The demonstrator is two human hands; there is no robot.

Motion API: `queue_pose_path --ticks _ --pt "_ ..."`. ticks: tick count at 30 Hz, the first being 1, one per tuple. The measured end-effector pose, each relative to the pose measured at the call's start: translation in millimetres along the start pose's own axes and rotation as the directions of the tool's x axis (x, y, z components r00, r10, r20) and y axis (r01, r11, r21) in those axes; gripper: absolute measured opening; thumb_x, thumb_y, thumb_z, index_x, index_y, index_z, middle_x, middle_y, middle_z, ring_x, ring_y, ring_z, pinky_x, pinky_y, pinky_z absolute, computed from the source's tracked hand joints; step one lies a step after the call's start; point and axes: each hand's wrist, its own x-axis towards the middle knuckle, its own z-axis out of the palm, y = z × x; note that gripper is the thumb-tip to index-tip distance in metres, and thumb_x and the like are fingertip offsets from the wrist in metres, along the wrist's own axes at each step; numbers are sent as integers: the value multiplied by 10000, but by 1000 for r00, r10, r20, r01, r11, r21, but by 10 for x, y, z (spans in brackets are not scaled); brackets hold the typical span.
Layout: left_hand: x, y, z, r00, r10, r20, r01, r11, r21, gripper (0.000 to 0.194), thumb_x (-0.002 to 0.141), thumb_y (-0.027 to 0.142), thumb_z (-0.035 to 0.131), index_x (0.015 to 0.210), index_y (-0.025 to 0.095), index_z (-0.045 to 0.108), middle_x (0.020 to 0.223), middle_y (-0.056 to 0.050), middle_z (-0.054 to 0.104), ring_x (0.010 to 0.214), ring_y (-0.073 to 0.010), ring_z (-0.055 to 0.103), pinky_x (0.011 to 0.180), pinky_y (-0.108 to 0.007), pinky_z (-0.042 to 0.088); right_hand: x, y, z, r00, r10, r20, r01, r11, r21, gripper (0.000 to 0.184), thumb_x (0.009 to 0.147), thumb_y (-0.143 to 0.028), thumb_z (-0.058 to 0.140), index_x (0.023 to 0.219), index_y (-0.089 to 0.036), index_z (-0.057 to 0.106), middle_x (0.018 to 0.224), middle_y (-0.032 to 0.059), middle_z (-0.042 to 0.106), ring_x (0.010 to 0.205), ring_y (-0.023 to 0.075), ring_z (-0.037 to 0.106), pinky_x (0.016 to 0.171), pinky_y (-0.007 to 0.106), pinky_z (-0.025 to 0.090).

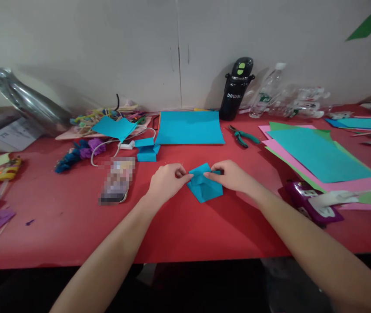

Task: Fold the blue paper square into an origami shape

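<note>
Between my two hands a folded piece of blue paper (205, 190) rests on the red table (185, 230), partly opened out with creased flaps. My left hand (169, 179) pinches its upper left edge between thumb and fingers. At its upper right, my right hand (229, 174) grips the paper in the same way, thumb on top. A folded blue paper shape (147, 149) stands just beyond my left hand. Further back lies a stack of flat blue sheets (190, 127).
A phone (118, 180) lies left of my hands. Green-handled pliers (244, 136), a black bottle (235, 89) and a plastic bottle (266, 91) are behind. Coloured sheets (322, 154) and a purple power strip (315, 204) lie right; a yellow glue gun (1, 174) is far left.
</note>
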Motion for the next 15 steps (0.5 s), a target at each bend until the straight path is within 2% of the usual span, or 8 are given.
queue_pose_path --ticks 2,4,6,9,15 --pt "-19 2 15 985 173 -8 -169 967 189 185 814 398 735 779 217 735 764 -50 677 676 -191 620 563 -277 415 -11 2 13 998 -3 -58 -6 986 -166 530 852 -587 613 534 -208 423 536 -25 396 529 118 340 527 294 203" --pt "-39 18 45 951 295 94 -310 908 282 150 881 348 669 930 232 751 939 -60 683 819 -207 641 667 -301 466 -22 -12 26 996 18 -83 -40 961 -275 529 854 -597 600 540 -209 424 533 -16 432 519 123 355 522 299 188" --pt "-55 37 72 912 360 198 -409 843 348 189 927 297 611 1039 225 745 1058 -78 665 945 -227 638 772 -332 494 -29 -31 28 995 56 -78 -79 938 -339 529 857 -611 583 548 -209 431 535 -12 455 518 125 366 518 301 184" --pt "-64 46 86 874 379 304 -482 759 438 242 972 253 542 1110 202 733 1113 -98 655 1028 -247 618 868 -377 501 -35 -56 9 992 111 -62 -126 911 -392 539 868 -626 557 552 -206 436 543 -9 473 529 127 378 522 302 184" --pt "-55 19 98 844 386 372 -532 691 490 305 1008 203 445 1164 194 707 1227 -94 661 1111 -259 612 942 -410 502 -41 -51 -27 987 159 -33 -157 885 -438 575 887 -646 522 531 -200 447 551 2 499 542 132 401 533 307 183"
